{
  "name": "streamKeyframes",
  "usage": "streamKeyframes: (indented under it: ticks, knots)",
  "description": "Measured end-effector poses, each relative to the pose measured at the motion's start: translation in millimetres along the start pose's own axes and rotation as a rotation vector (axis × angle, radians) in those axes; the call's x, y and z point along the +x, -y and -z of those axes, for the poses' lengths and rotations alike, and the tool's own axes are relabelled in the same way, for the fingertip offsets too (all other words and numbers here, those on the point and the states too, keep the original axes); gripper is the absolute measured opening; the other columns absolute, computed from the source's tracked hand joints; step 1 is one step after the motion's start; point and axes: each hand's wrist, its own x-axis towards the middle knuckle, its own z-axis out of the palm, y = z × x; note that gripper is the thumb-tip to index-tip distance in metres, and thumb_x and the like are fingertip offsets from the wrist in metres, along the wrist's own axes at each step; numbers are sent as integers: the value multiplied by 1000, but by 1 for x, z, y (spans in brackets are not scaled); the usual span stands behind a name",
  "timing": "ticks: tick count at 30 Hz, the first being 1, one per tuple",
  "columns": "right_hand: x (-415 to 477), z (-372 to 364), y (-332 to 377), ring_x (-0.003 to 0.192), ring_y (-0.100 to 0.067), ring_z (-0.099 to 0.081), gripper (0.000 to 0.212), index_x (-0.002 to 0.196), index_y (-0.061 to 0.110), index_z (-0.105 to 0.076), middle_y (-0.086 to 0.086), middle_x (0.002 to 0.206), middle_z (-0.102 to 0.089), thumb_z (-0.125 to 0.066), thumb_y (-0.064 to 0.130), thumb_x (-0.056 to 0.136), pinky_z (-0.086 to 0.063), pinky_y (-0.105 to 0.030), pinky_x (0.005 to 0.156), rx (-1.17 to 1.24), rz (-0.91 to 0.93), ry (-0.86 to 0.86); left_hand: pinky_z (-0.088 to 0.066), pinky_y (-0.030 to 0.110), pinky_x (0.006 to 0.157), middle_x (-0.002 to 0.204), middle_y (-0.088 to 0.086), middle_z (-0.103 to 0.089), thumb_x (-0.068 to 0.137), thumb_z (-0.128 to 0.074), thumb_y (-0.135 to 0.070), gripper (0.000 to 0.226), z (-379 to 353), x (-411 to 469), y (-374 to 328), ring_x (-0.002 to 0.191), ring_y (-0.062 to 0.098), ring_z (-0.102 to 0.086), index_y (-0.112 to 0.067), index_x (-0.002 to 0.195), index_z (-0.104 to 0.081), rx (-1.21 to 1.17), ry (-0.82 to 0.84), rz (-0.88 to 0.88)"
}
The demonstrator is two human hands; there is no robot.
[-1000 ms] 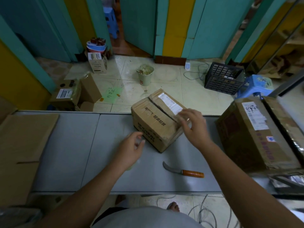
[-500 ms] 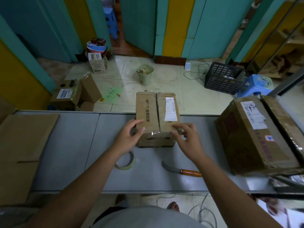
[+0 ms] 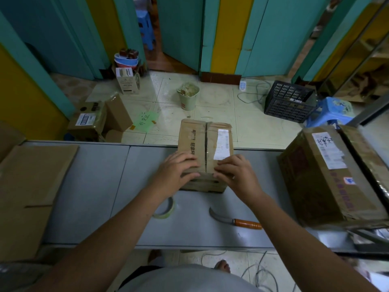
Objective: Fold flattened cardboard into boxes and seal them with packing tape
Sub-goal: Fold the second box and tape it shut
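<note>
Box: a small cardboard box (image 3: pixel 205 144) stands at the far edge of the grey tabletop (image 3: pixel 94 186), in the middle. Its two top flaps are closed and meet in a dark seam.
Writing on box: the left flap carries a row of dark printed characters, which I cannot read for sure. The right flap carries a white shipping label, and its print is too small to read.
Left hand: the left hand (image 3: pixel 176 171) lies on the near part of the left flap, with fingers spread and pressing down, not gripping.
Right hand: the right hand (image 3: pixel 235 175) presses in the same way on the right flap, with fingertips at the lower end of the label.
Tape: a roll of tape (image 3: pixel 166 209) lies flat on the tabletop, partly under the left forearm.
Knife: a curved knife (image 3: pixel 235 221) with an orange handle lies near the right forearm.
Big box: a big box (image 3: pixel 324 175) stands at the right, with a white label with handwriting, blue print along its side and a small red sticker, none of them legible.
Flat cardboard: the flat cardboard (image 3: pixel 31 186) lies at the left.
</note>
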Motion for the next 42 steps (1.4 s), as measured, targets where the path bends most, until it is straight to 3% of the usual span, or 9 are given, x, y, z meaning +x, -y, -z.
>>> streamKeyframes:
  ticks: [6, 12, 20, 26, 30, 33, 37, 40, 42]
  knots:
    - [-4, -5, -12, 103, -29, -65, 34, 112, 14, -82, -2, 109, -75, -68, 40, 95, -55, -48, 82, -42, 148, -61, -45, 57, 117, 140, 4, -70, 92, -81, -28, 37, 2, -5, 5, 139, 26, -59, -15, 127, -79, 56, -26, -118]
    - [-14, 1, -20, 122, -26, -61, 33, 128, 15, -75, -2, 130, -69, -67, 26, 98, -54, -39, 103, -4, 208, 12, -26, 48, 130, 157, 2, -56, 100, -72, -19, 44, 8, -12, 14, 154, 20, -40, -15, 144, -67, -26, 71, -158]
    - [-19, -5, -11, 123, -29, -62, 36, 128, 11, -75, -6, 130, -71, -74, 7, 92, -52, -36, 106, 20, 161, -57, -31, 48, 129, 160, -5, -52, 101, -71, -15, 47, -1, -14, 18, 156, 13, -36, -20, 147, -64, -66, 51, -116]
    - [-28, -4, -22, 145, -12, -38, 50, 142, 15, -64, 4, 149, -56, -66, -5, 96, -26, -16, 121, 113, 117, 60, -27, 38, 130, 167, -15, -40, 108, -55, -16, 49, 5, -15, 23, 160, 10, -25, -28, 156, -53, -87, 156, -116]
    - [-27, -7, -18, 147, -18, -42, 50, 140, 15, -66, 3, 149, -58, -66, -7, 96, -30, -23, 123, 142, 74, 24, -30, 42, 129, 168, -16, -39, 108, -58, -15, 51, 6, -14, 23, 160, 8, -25, -30, 156, -52, -105, 155, -78]
    - [-35, -10, -11, 146, -12, -42, 50, 144, 19, -62, 6, 152, -53, -71, 6, 96, -35, -25, 121, 179, -61, -59, -31, 40, 126, 168, -19, -36, 103, -68, -27, 60, 9, -26, 24, 158, 4, -27, -35, 159, -47, -114, 46, 61]
    - [-48, -11, -6, 119, -6, -58, 48, 137, 20, -63, 4, 131, -58, -80, 25, 92, -52, -23, 101, 245, -401, -197, -49, 29, 111, 147, -17, -53, 94, -80, -26, 61, 12, -41, 21, 137, 0, -50, -34, 149, -55, -247, -116, 262]
    - [-52, -13, 1, 103, -5, -65, 32, 121, 19, -70, 9, 110, -69, -80, 29, 92, -59, -27, 91, 283, -485, -194, -59, 26, 94, 124, -13, -66, 90, -85, -15, 44, 8, -47, 15, 113, 5, -66, -26, 128, -65, -324, -199, 357]
    - [-54, -14, 6, 100, -2, -66, 26, 116, 22, -72, 15, 104, -70, -80, 30, 92, -58, -23, 90, 321, -502, -195, -61, 22, 90, 115, -14, -71, 89, -85, -11, 35, 6, -50, 11, 107, 5, -70, -24, 117, -68, -383, -228, 396]
